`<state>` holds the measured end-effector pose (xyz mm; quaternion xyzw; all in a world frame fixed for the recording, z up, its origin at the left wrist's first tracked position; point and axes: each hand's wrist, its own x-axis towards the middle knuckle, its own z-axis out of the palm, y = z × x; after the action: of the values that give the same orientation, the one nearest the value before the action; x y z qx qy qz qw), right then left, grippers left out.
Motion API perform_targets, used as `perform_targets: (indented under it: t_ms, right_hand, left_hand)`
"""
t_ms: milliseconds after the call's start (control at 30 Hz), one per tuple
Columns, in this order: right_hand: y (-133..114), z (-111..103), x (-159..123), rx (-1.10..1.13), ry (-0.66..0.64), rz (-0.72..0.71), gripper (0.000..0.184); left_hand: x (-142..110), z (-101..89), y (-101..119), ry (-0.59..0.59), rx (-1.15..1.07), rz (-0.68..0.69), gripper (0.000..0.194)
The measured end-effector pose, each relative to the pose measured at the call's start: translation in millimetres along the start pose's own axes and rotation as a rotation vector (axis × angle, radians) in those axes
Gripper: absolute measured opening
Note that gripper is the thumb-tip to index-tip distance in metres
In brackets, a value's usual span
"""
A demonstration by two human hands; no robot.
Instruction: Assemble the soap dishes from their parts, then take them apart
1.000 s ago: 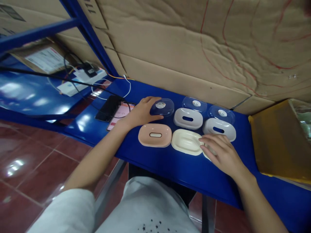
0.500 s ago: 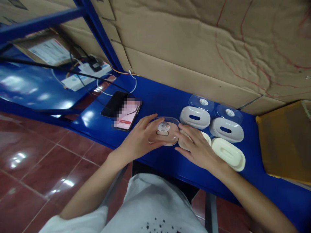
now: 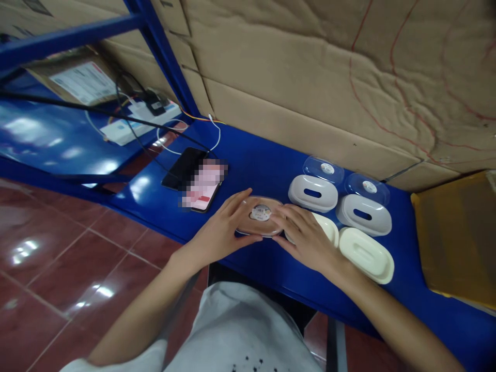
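Note:
A pink oval soap dish [image 3: 252,225] lies on the blue table in front of me, topped by a clear lid [image 3: 277,204] with a round sticker. My left hand [image 3: 228,219] grips its left end, thumb along the near side and fingers on the far side. At the right end, my right hand [image 3: 300,227] presses its fingers on the lid, with the thumb at the near edge. Partly under my right hand is a cream oval tray [image 3: 327,227]; another cream tray [image 3: 366,254] lies just right of it.
Behind the trays stand two white slotted dish bases [image 3: 313,194] [image 3: 364,214], and behind those lie two clear lids [image 3: 323,168] [image 3: 366,187]. Two phones [image 3: 184,168] [image 3: 203,191] rest at left, near a power strip [image 3: 127,129]. A taped carton [image 3: 457,232] bounds the right; cardboard [image 3: 290,93] rises behind.
The clear lid has come down and now sits flush over the pink dish. My right hand has shifted slightly left and down onto its right end.

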<state>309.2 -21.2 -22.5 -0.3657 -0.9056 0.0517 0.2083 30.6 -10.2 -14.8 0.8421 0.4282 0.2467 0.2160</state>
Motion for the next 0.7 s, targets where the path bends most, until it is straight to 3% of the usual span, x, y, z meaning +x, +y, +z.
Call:
perform_targets:
  t_ms: [233,467,700]
  right_hand:
    - [3.7,-4.3,4.5,0.021,-0.025,0.016,0.054]
    - [13.8,1.2,2.6,0.088,0.018,-0.015,0.053]
    - [12.1,0.7,3.6,0.098,0.008,0.002,0.054]
  left_hand:
    - [1.3,0.0,-3.5,0.03,-0.011,0.007,0.084]
    - [0.4,-8.2,-10.2,-0.009,-0.054,0.035,0.075]
    - [-0.3,-4.0,-14.5,0.004,-0.057,0.049,0.065]
